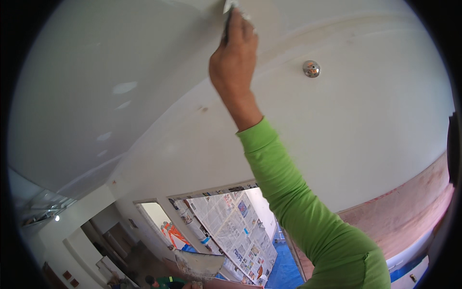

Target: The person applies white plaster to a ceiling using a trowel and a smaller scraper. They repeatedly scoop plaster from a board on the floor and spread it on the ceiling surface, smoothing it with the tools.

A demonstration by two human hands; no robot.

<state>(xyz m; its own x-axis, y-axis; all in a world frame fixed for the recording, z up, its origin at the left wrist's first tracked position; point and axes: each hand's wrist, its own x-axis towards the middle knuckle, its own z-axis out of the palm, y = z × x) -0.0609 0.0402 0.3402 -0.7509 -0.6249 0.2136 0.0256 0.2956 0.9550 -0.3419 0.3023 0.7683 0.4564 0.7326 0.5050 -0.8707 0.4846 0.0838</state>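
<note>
The right hand (236, 58) was held overhead, its fingers wrapped round a scraper (229, 6). The blade was partly cut off by the upper edge; contact with the ceiling (72, 86) could not be confirmed. The arm in its green sleeve (284, 168) was stretched upward, presumably for reach. The left hand's state could not be told: only a sliver of skin was seen under a smeared plate (199, 264) low in view, perhaps propped from beneath to stay level. Pale patches were noted on the ceiling, a chrome fitting (312, 69) on the wall (375, 106). Farther off, the opening was hung with newspaper (240, 226), likely as a shield against splashes. A co-worker (166, 280) was glimpsed below.
</note>
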